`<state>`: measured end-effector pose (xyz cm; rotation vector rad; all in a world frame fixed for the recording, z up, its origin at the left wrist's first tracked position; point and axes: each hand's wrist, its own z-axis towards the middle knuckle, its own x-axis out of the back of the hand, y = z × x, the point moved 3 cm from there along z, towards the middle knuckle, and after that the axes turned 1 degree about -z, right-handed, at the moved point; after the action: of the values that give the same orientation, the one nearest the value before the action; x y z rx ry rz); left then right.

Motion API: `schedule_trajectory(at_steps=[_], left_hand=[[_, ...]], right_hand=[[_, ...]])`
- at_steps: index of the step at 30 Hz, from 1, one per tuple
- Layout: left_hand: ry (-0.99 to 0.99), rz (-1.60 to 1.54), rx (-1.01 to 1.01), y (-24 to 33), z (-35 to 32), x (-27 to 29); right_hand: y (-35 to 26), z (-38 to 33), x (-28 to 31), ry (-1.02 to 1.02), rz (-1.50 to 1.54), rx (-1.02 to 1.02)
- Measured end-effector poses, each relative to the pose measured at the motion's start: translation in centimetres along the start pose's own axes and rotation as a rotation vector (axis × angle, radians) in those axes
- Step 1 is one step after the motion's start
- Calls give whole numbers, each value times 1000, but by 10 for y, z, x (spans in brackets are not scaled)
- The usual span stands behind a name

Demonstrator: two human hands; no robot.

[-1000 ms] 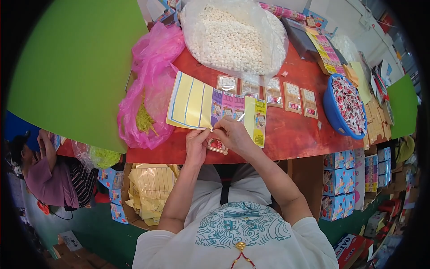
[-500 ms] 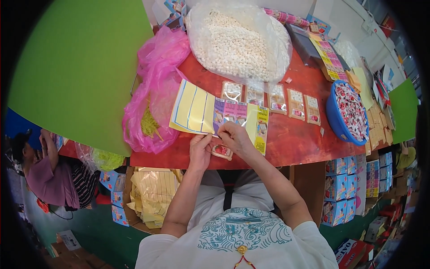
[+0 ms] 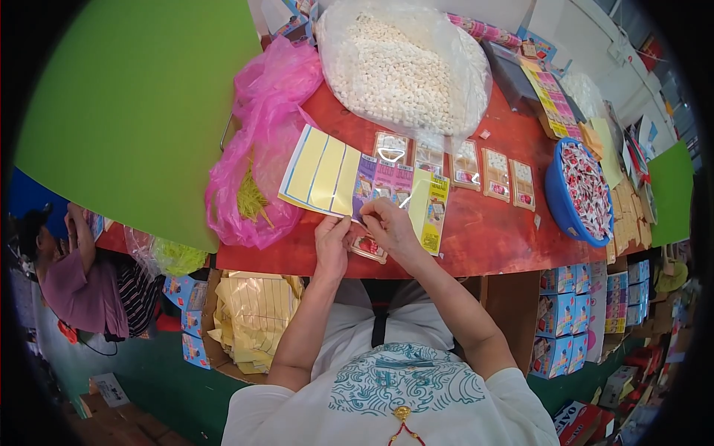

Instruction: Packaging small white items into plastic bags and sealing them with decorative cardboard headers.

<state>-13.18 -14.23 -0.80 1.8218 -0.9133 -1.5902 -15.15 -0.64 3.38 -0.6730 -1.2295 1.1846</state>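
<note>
Unmoved since before, small packet stays pinched between left hand and right hand.

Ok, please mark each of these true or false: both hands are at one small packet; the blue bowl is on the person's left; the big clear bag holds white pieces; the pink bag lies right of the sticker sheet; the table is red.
1. Both hands, left hand and right hand, are at one small packet. True.
2. The blue bowl is on the person's left. False: it is on the right.
3. The clear bag holds white pieces. True.
4. The pink bag lies right of the sticker sheet. False: it lies left of it.
5. The table is red. True.
</note>
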Motion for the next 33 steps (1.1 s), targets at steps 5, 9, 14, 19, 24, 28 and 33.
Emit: schedule_trajectory(at_steps=[5,9,14,19,24,28,33], left_hand=[[19,68,-22,-4,1,5],[-31,95,-37,3,-1,3],[-65,379,-60,13,-8,-4],[-81,399,-89,13,-13,-6],[-112,255,-9,0,-4,5],[-151,1,12,6,-6,-9],[-79,-104,-72,13,-4,-1]], right_hand=[[-17,-1,5,-54,-152,127],[-25,0,7,-84,-221,145],[-31,0,8,-131,-338,170],[-34,-5,6,-71,-382,156],[-10,-4,8,-57,-180,95],[5,-2,10,-113,111,-209],[14,11,33,-110,443,-300]])
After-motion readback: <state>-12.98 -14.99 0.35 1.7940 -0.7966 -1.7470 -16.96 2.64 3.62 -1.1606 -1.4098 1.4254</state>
